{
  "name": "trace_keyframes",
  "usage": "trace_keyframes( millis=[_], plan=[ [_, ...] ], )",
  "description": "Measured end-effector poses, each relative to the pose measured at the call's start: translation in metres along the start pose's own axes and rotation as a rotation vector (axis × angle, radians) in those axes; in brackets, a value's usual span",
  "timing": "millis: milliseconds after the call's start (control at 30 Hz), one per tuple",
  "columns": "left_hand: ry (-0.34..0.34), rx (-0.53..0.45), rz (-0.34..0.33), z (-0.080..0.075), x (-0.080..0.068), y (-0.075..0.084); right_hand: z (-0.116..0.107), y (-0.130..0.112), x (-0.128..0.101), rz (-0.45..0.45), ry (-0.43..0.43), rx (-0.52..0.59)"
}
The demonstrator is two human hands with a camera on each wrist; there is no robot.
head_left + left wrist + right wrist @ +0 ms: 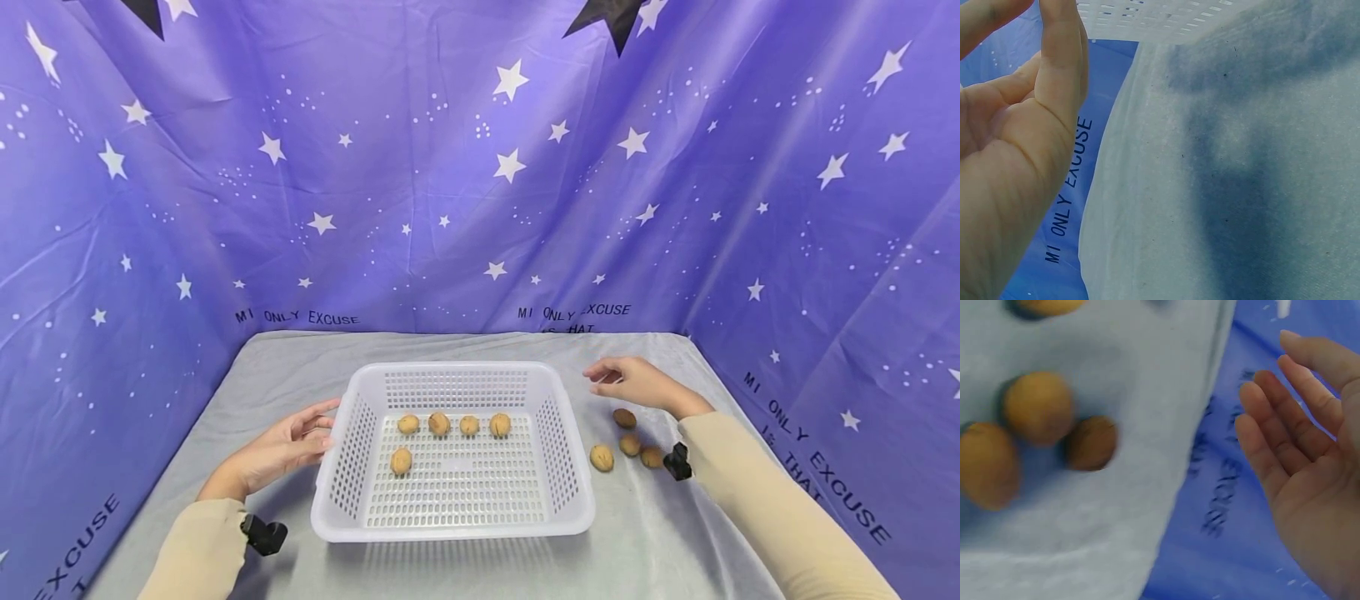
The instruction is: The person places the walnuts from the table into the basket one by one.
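Observation:
A white perforated plastic basket [453, 533] stands on the cloth-covered table. Inside it, several walnuts [438, 424] form a row toward the back, and a single walnut [401, 461] lies in front of the row's left end. My left hand [273, 450] is at the basket's left rim, fingers loosely bent with fingertips at the edge; whether they press on it I cannot tell. To the right of the basket lie several more walnuts [602, 457], one of them a darker brown nut [1091, 443]. Above and beyond these, my right hand [637, 383] hovers with relaxed fingers, holding nothing.
Grey cloth [637, 542] covers the table. Purple star-printed curtains [450, 167] enclose its back and both sides. Each wrist carries a small black camera, such as the left wrist camera [264, 534].

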State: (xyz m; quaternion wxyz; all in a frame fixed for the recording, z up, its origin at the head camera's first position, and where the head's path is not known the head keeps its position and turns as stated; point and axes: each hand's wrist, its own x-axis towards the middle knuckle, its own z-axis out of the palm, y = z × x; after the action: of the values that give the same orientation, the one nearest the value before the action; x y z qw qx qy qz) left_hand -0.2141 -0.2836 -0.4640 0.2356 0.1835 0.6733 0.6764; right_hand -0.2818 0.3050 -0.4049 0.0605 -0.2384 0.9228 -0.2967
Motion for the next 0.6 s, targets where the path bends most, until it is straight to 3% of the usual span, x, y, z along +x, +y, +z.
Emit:
trace_keyframes(
  millis=[200, 367, 600],
  plan=[
    [0.002, -0.006, 0.009, 0.0, -0.001, 0.0, 0.012, 0.031, -0.017, 0.094, -0.01, -0.044],
    [-0.006, -0.008, 0.013, 0.0, -0.001, 0.001, 0.022, 0.048, -0.03, 0.161, -0.045, -0.012],
    [-0.013, -0.008, 0.021, 0.0, 0.0, 0.0, 0.025, 0.061, -0.039, 0.17, -0.032, -0.011]
  ],
)
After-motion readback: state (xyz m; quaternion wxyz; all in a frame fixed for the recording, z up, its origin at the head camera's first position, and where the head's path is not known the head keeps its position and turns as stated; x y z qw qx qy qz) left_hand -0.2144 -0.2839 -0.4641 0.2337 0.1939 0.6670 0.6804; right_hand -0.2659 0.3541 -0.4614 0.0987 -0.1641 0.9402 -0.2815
